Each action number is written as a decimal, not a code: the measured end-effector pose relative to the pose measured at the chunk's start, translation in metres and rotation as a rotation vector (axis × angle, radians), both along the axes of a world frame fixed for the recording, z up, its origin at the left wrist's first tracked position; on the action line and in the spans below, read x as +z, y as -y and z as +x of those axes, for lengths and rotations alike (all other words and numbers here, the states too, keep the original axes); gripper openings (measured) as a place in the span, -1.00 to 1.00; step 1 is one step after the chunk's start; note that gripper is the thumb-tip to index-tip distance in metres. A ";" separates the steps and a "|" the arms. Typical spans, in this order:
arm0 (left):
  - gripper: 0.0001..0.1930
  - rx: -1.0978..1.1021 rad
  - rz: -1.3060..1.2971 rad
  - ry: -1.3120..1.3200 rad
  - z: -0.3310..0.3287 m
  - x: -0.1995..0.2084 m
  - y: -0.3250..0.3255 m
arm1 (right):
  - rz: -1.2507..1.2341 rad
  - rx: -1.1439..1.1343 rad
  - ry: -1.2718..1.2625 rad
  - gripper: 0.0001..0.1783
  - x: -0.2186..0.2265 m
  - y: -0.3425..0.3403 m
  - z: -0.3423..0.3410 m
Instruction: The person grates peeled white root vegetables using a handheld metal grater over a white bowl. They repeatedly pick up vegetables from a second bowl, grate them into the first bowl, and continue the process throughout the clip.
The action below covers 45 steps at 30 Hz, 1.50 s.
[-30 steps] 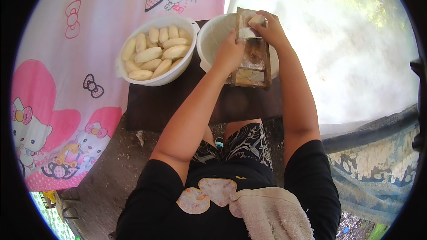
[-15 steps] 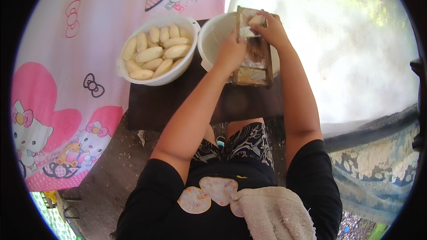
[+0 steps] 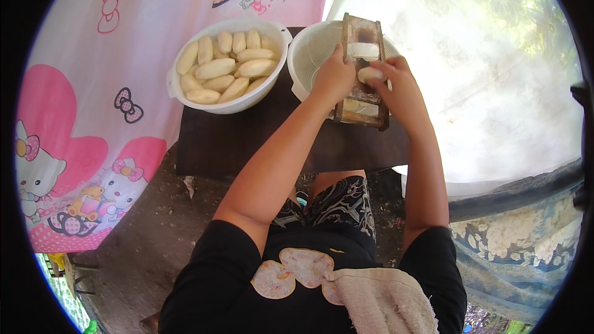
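A wooden slicer (image 3: pixel 365 51) with metal plates set in its frame leans over a white basin (image 3: pixel 302 54). My left hand (image 3: pixel 335 79) is closed around the slicer's left edge, about halfway down. In my right hand (image 3: pixel 402 91) the fingers pinch a pale peeled banana piece (image 3: pixel 370 75) against the lower middle of the slicer's face. What lies inside the basin is mostly hidden by the slicer and my hands. To the left stands a white bowl (image 3: pixel 175 86) holding several whole peeled bananas (image 3: pixel 218 68).
Bowl and basin stand on a dark low table (image 3: pixel 266 148) in front of my knees. A pink and white printed curtain (image 3: pixel 80 80) hangs at the left, a pale translucent sheet (image 3: pixel 482 99) at the right. A beige towel (image 3: pixel 383 297) lies over my shirt.
My right hand has slid the banana piece down the slicer, from near its top to its lower middle. The left hand keeps its hold. The whole view has shifted slightly.
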State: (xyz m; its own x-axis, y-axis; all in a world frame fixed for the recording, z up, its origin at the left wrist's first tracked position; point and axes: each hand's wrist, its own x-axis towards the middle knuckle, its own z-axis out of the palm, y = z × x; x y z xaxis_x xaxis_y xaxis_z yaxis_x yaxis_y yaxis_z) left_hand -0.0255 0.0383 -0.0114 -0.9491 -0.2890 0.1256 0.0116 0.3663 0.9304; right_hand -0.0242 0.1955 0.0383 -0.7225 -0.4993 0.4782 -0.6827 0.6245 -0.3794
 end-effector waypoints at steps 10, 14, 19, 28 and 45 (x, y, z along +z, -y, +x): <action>-0.40 -0.029 -0.025 -0.015 -0.002 -0.008 0.002 | -0.003 -0.142 -0.017 -0.75 0.004 0.022 -0.048; -0.39 -0.030 -0.059 -0.042 -0.001 0.000 0.001 | -0.009 -0.229 -0.016 -0.68 0.015 0.036 -0.091; -0.39 -0.021 -0.004 -0.025 0.000 0.001 -0.002 | -0.029 -0.156 -0.001 -0.73 0.000 0.009 -0.015; -0.38 -0.040 -0.056 -0.061 -0.011 -0.010 0.004 | -0.011 -0.225 -0.007 -0.73 -0.001 0.033 -0.080; -0.40 -0.036 -0.068 -0.075 -0.005 -0.004 0.004 | -0.105 -0.212 -0.049 -0.69 0.000 0.033 -0.095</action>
